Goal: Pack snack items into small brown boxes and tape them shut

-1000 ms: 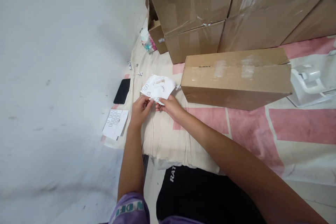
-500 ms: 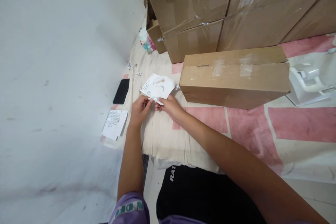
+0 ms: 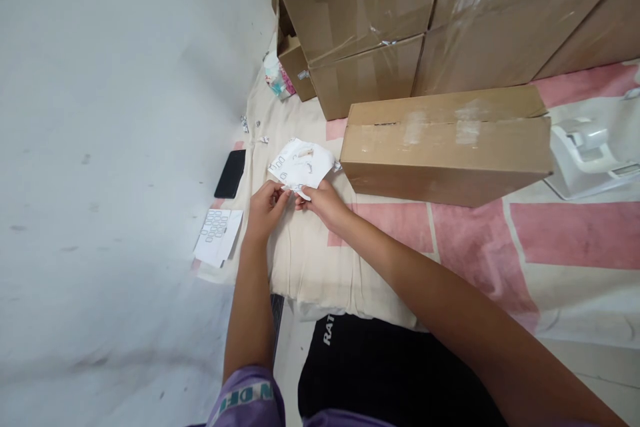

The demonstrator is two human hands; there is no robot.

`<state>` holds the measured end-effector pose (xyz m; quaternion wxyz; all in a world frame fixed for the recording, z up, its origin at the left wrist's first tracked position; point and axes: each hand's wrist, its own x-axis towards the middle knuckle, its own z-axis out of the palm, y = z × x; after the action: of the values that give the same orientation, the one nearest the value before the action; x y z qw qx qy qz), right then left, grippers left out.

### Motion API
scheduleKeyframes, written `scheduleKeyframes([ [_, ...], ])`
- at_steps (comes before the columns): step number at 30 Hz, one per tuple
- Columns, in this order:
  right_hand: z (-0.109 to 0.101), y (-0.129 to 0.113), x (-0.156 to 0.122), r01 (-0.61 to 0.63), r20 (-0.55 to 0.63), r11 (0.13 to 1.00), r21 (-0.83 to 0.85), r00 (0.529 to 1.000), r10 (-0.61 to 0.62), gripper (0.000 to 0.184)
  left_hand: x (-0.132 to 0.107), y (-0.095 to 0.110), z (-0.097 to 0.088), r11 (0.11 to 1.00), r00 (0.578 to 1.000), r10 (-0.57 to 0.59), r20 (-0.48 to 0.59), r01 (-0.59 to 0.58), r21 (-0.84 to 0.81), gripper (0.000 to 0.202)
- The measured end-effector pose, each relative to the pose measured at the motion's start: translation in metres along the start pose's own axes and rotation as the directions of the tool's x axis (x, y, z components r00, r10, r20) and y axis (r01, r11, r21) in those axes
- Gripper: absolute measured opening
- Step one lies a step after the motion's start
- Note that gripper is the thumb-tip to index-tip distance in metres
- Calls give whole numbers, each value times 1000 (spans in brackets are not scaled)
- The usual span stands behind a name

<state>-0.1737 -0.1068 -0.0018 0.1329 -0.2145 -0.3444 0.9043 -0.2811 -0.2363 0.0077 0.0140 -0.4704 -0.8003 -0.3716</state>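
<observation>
A white sheet of paper [image 3: 306, 163] with small printed rectangles and some brownish and grey marks lies tilted between my two hands. My left hand [image 3: 267, 205] pinches its near left edge with thumb and fingertips. At the near right edge, my right hand [image 3: 320, 201] grips the paper, thumb on top and fingers below. The near edge looks curled or folded where the fingertips meet. Left of my left hand lies another white paper [image 3: 219, 237] with rows of printed rectangles, and beyond it a black phone [image 3: 231, 174].
A closed cardboard box [image 3: 445, 153] lies right of my hands. Large taped cartons [image 3: 370, 7] stand behind it. A white tape dispenser [image 3: 590, 157] sits far right. A colourful cup-like container [image 3: 277, 77] and paper scraps [image 3: 245, 124] lie at the back left, by the white wall [image 3: 110, 147].
The near edge of the paper has curled up slightly more between my fingertips. Both hands stay in nearly the same place; the view has shifted very little.
</observation>
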Motion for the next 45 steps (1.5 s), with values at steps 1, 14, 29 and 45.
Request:
scheduleKeyframes([
  [1, 0, 0, 0, -1, -1, 1000, 1, 1000, 1, 11, 0, 0, 0, 1000, 1000, 1, 0, -1, -2, 15],
  [14, 0, 0, 0, 7, -5, 1000, 19, 1000, -7, 10, -1, -4, 1, 1000, 1000, -11, 9, 11, 8, 15],
  [29, 0, 1, 1, -7, -16, 1000, 25, 1000, 8, 12, -2, -11, 1, 998, 998, -61, 34, 61, 5, 20],
  [45, 0, 4, 3, 11, -29, 1000, 16, 1000, -10, 9, -2, -10, 2, 997, 996, -80, 34, 80, 8, 19],
])
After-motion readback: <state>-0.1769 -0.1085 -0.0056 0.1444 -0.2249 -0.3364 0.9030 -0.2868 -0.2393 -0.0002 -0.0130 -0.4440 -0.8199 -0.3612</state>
